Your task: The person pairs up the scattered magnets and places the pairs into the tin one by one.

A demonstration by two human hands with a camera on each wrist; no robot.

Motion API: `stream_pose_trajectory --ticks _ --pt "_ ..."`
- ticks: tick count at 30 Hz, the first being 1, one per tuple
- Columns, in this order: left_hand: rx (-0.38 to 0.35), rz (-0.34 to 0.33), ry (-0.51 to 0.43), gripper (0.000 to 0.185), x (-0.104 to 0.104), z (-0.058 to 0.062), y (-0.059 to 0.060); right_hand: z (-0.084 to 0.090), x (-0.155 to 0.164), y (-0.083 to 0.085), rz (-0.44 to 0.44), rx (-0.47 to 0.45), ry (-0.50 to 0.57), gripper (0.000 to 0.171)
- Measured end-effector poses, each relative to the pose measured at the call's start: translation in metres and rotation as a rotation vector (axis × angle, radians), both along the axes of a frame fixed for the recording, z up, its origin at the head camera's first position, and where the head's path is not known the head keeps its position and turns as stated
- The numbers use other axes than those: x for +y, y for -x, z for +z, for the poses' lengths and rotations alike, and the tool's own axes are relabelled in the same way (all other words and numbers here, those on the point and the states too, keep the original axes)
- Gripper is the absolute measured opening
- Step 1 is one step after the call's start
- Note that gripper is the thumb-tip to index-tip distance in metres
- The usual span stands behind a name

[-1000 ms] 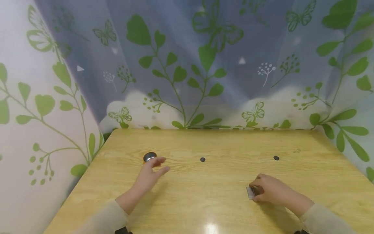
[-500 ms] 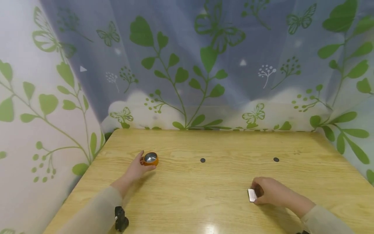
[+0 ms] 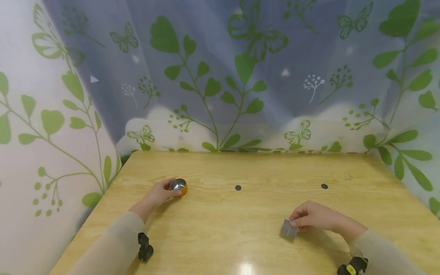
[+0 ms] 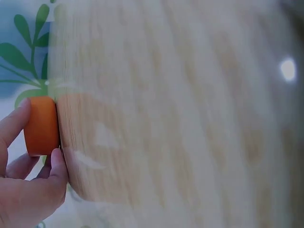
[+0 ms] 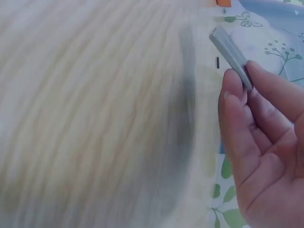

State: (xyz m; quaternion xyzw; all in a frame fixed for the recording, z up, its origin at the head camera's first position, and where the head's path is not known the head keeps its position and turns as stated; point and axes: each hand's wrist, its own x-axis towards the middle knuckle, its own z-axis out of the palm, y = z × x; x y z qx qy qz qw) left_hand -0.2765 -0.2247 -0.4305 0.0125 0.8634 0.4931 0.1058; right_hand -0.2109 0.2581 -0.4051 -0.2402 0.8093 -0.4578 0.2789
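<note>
A small orange cup with a shiny metal inside stands on the wooden table at the left. My left hand grips it, with fingers and thumb curled round its orange side. At the right, my right hand pinches a flat grey metal piece by its edge and holds it tilted just above the table. The right wrist view shows that grey piece at my fingertips.
Two small dark dots lie on the table's middle and right. A leaf-and-butterfly patterned curtain closes off the back and both sides. Black wrist cameras show near the front edge.
My left hand reached the orange cup and closed its fingers round it. My right hand lifted the grey piece off the table and tipped it, moving slightly left.
</note>
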Motion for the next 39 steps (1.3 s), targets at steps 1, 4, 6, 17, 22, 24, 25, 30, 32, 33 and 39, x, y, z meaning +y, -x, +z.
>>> stream_pose_trajectory --ticks 1,4,6,17,22,24,25,30,32,33,39 --pt "0.001 0.002 -0.001 0.074 0.0 0.001 0.0 0.0 -0.003 0.001 -0.016 -0.023 0.015 0.026" --pt "0.007 -0.002 0.021 0.073 0.0 0.002 0.0 0.0 -0.013 0.004 -0.074 -0.072 0.029 0.028" --pt "0.009 -0.004 0.04 0.073 0.0 0.002 0.0 0.001 -0.021 0.005 -0.101 -0.093 0.038 0.029" --pt "0.007 -0.002 0.049 0.073 0.002 0.002 0.0 0.002 -0.064 0.015 -0.18 -0.117 0.149 0.035" --pt "-0.01 0.01 0.024 0.073 0.001 -0.001 0.0 -0.001 -0.08 0.022 -0.192 -0.116 0.18 0.033" --pt "-0.004 0.014 0.01 0.072 0.001 -0.001 0.001 -0.001 -0.087 0.025 -0.195 -0.114 0.189 0.033" --pt "0.001 0.015 0.012 0.071 0.001 -0.002 0.001 0.0 -0.091 0.027 -0.195 -0.115 0.193 0.033" --pt "-0.011 0.016 0.023 0.072 0.003 -0.002 -0.001 0.002 -0.11 0.032 -0.204 -0.127 0.193 0.032" --pt "-0.015 0.016 0.014 0.073 0.003 -0.002 -0.002 0.003 -0.119 0.034 -0.21 -0.124 0.191 0.031" --pt "-0.013 0.018 0.011 0.073 0.003 -0.002 -0.002 0.004 -0.123 0.036 -0.213 -0.119 0.19 0.03" --pt "-0.02 0.024 0.0 0.075 0.002 0.001 0.0 0.006 -0.151 0.049 -0.215 -0.092 0.196 0.029"
